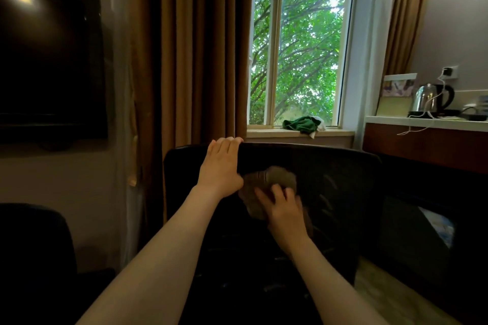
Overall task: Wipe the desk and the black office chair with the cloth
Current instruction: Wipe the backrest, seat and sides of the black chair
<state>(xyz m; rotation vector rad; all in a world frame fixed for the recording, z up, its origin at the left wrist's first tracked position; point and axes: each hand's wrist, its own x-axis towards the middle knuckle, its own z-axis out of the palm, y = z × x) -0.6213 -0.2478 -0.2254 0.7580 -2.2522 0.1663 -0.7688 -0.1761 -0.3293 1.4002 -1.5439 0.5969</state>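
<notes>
The black office chair [338, 182] faces me with its backrest filling the lower middle of the view. My left hand [220, 166] grips the top edge of the backrest, fingers hooked over it. My right hand [284, 208] presses a crumpled brownish-grey cloth [266, 182] against the backrest, just below and right of my left hand; the hand and cloth are blurred. The desk [427, 140], with a white top and dark wood front, stands at the right.
A kettle [429, 97] with a white cable sits on the desk. A green cloth [302, 124] lies on the window sill. Brown curtains [195, 47] hang behind the chair. A dark television [50, 60] is mounted on the left wall. Another dark chair [34, 258] is at lower left.
</notes>
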